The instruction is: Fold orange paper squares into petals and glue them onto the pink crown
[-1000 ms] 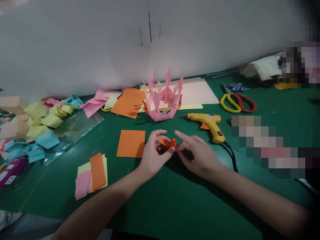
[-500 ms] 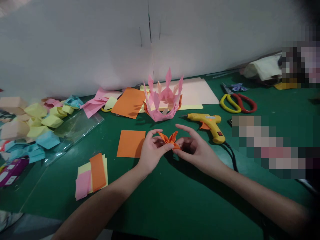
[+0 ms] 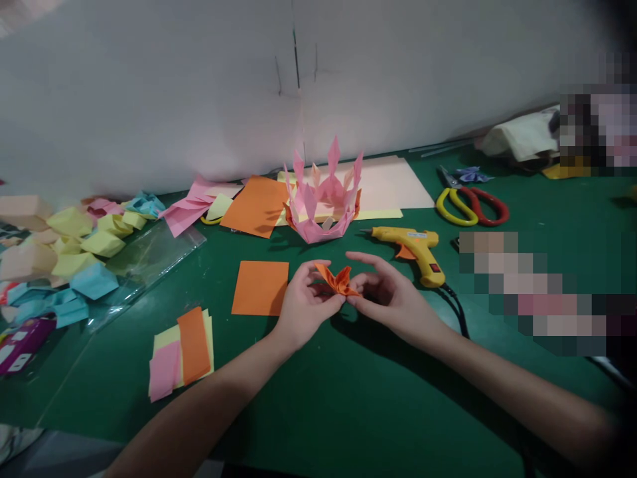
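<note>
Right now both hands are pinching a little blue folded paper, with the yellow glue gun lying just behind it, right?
Not quite: the small folded paper piece is orange, not blue. The head view shows the left hand and the right hand both pinching it above the green mat, and the yellow glue gun does lie just behind it.

No writing, brand or number can be read anywhere. The purple packet (image 3: pixel 22 338) at nine o'clock bears white labels, too blurred to read.
</note>
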